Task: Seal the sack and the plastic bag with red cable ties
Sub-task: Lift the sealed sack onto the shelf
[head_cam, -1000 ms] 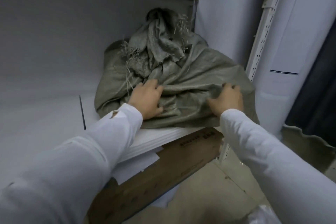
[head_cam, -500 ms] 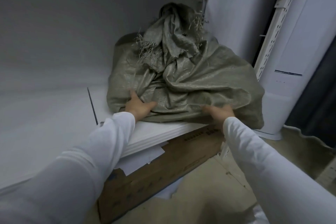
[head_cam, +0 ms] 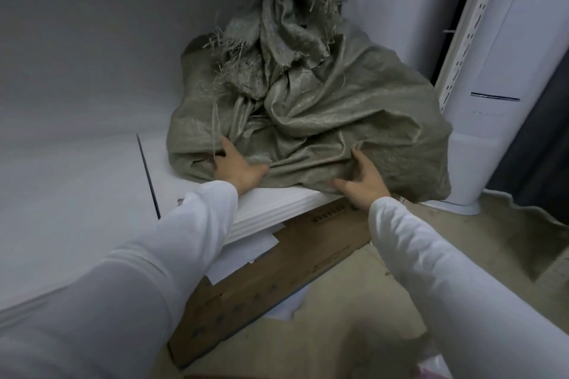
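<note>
Fingers [head_cam: 227, 144] of the left hand [head_cam: 240, 169] are pushed into a fold low on the left flank of the sack [head_cam: 354, 108]. The tips are hidden in the cloth, so I cannot tell if they pinch it; the thumb lies out flat on the fabric.

Sack: grey-green woven, slumped on the white shelf [head_cam: 271, 206], its right corner overhanging the shelf edge. The mouth is bunched loosely at the top, with frayed strands sticking out. No red tie on it.

Right hand [head_cam: 366, 184] is at the sack's front lower edge. Its fingers are spread and fairly straight, pressing into the cloth with the thumb out along the shelf lip. A flat push, not a grasp.

Cardboard box [head_cam: 277, 271] sits under the shelf. White tower unit [head_cam: 498, 120] stands at the far right.

Progress, as judged: neither seal is made. No cable ties are in view. A pale scrap at the bottom right corner may be the plastic bag, but it is too cropped to say. The hands appear to be shifting the sack; gathering its neck and tying come after.
</note>
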A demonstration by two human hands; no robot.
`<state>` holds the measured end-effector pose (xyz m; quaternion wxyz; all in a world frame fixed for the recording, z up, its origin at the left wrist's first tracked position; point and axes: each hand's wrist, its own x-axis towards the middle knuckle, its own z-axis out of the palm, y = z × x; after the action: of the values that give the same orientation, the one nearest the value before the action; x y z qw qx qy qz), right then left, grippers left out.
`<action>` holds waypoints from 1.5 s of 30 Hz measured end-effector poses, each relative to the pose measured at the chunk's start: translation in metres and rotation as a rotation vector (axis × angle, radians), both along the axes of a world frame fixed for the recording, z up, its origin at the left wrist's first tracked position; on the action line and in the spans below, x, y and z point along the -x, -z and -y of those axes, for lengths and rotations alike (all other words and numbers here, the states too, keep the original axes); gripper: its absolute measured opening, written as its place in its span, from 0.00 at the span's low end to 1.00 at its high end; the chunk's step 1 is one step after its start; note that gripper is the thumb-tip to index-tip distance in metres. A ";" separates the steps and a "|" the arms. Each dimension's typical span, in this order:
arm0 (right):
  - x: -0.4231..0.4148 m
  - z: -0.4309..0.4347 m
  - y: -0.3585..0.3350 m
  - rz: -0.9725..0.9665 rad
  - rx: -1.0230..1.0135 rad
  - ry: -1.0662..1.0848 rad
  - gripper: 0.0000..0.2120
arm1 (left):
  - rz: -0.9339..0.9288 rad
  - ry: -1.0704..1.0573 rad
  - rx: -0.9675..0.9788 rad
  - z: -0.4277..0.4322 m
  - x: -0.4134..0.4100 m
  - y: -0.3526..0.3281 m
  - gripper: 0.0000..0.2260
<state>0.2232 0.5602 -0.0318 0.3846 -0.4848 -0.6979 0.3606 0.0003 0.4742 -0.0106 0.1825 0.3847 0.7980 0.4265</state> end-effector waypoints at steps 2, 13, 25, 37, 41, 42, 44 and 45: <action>-0.013 0.012 0.002 -0.024 -0.057 0.111 0.36 | -0.034 0.000 -0.009 0.001 -0.027 -0.002 0.52; -0.097 0.099 -0.010 0.582 0.163 0.072 0.30 | -0.508 0.304 0.097 0.047 -0.142 -0.007 0.41; -0.095 0.227 -0.049 0.940 0.152 -0.102 0.28 | -0.767 0.366 0.113 0.203 -0.148 -0.044 0.32; -0.184 0.303 -0.107 1.668 0.348 -0.086 0.38 | -0.838 0.507 0.104 0.278 -0.220 -0.104 0.24; -0.215 0.316 -0.087 1.377 0.268 0.103 0.22 | -0.895 0.549 0.110 0.288 -0.251 -0.103 0.20; -0.219 0.317 -0.083 1.310 0.215 0.168 0.18 | -0.906 0.564 0.115 0.289 -0.257 -0.101 0.20; -0.224 0.313 -0.076 1.200 0.080 0.256 0.13 | -0.918 0.593 0.117 0.289 -0.266 -0.096 0.19; -0.224 0.309 -0.073 1.156 0.036 0.277 0.12 | -0.918 0.608 0.115 0.289 -0.270 -0.093 0.18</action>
<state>0.4470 0.2514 0.0414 -0.0227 -0.6955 -0.7182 -0.0039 0.2700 0.1856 0.0825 -0.0488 0.7336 0.6706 0.0990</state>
